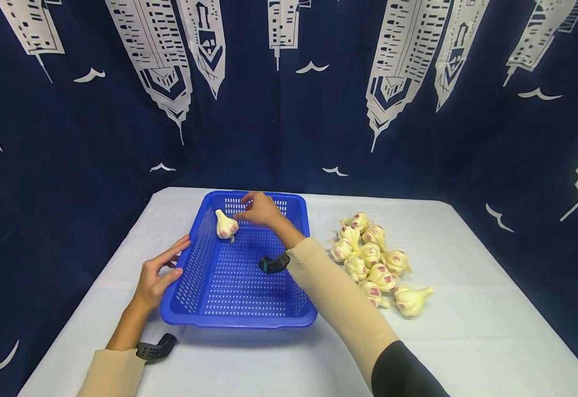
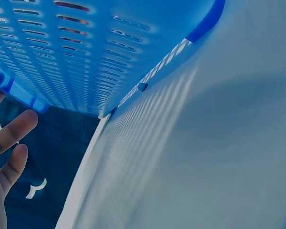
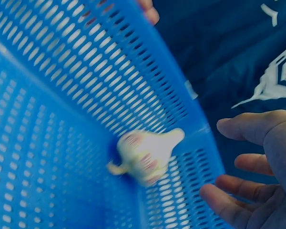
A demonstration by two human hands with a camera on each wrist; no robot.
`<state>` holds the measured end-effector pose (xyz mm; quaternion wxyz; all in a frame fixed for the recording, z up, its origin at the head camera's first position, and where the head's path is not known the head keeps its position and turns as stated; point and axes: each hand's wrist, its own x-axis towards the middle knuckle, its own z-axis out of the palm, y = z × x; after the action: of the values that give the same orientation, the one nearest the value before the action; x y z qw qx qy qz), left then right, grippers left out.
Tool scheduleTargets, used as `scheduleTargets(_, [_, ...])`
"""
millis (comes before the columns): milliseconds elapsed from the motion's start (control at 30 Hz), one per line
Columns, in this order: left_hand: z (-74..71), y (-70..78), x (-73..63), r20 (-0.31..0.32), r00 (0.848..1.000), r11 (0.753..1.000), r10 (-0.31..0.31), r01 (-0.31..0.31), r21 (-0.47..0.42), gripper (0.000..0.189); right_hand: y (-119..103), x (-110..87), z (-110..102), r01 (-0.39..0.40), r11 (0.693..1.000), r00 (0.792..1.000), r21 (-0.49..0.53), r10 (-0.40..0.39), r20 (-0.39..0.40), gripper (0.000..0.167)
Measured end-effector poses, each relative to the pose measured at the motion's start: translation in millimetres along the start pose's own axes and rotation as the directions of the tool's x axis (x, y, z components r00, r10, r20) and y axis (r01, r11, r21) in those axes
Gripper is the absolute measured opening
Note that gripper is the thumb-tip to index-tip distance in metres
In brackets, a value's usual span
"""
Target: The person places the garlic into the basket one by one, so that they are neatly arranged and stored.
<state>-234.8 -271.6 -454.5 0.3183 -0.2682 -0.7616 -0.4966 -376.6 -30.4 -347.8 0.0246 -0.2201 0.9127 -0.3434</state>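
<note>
1. garlic bulb (image 1: 226,226) sat tilted in the far left corner of the basket (image 1: 239,321), the only bulb inside.
2. the right grip (image 1: 261,210) was spread just beside it, thumb and fingers apart, pinching nothing.
3. the left grip (image 1: 155,275) touched the basket's left side, its fingers loosely extended.
4. the step in hand looked like setting bulbs into the basket, this one seemingly placed.
5. the next move probably called for reaching to the garlic pile (image 1: 370,255) on the tabletop (image 1: 492,336).

White table (image 1: 492,331): blue basket (image 1: 239,321), garlic bulbs (image 1: 370,255) (heaped rightward)
</note>
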Motion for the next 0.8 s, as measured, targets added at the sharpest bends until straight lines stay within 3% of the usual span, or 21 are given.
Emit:
scheduleTargets(367, [0.6,-1.7,-1.6,-0.004,1.0,1.0,0.002,-0.002,0.017,0.052,-1,-20.4,-30,0.015,0.997,1.0,0.081,-0.014,-0.012,0.052])
scheduleTargets(600, [1.2,-2.2,-2.9,-0.022,1.0,1.0,0.0,0.001,0.019,0.052,8,-29.7,-37,0.026,0.996,1.0,0.087,-0.024,-0.014,0.054])
scheduleTargets(800, [0.0,1.6,-1.6,0.001,1.0,1.0,-0.007,0.007,0.014,0.052,8,-42.8,-40,0.054,0.995,0.999,0.081,-0.053,-0.009,0.051])
